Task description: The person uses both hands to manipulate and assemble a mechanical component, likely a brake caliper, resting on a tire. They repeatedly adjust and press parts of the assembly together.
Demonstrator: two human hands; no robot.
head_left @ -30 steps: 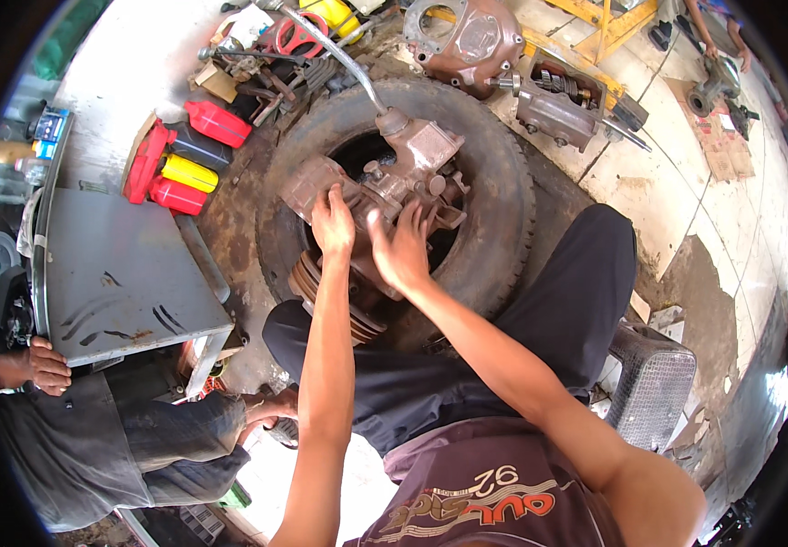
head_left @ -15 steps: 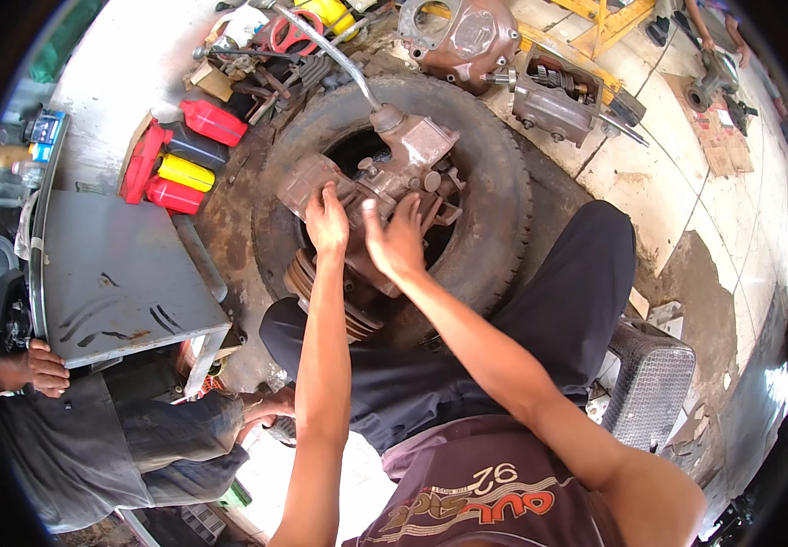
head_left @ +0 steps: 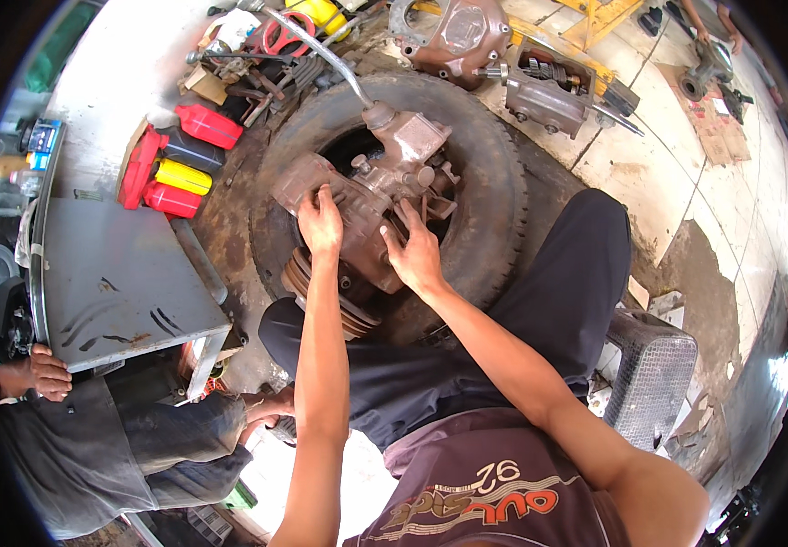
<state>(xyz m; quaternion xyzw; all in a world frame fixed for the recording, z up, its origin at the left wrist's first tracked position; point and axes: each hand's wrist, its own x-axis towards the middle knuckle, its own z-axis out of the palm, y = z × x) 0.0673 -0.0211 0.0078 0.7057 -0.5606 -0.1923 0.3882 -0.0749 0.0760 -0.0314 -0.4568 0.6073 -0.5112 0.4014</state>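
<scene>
A dull brown gearbox housing (head_left: pixel 367 232) lies tilted over the opening of a large worn tyre (head_left: pixel 494 182) between my legs. From its far end a long bare metal shift lever (head_left: pixel 321 46) rises toward the upper left. My left hand (head_left: pixel 321 226) is closed on the left part of the housing, fingers bent against the casting. On the right side, my right hand (head_left: pixel 417 255) rests against the same housing, thumb and fingers spread apart. A ribbed round part (head_left: pixel 321 305) sits at the tyre's near left, partly hidden by my left forearm.
Another opened gearbox (head_left: pixel 549 87) with gears showing and a brown bell-shaped housing (head_left: pixel 458 41) stand beyond the tyre. Red, black and yellow bottles (head_left: pixel 180 173) lie at left near a grey metal table (head_left: pixel 129 273). Another person's hand (head_left: pixel 43 372) rests at the table's edge. A textured stool (head_left: pixel 654 378) stands right.
My right hand has shifted slightly nearer and to the right along the housing, its fingers less flat. My left hand stays almost where it was. The view has shifted slightly.
</scene>
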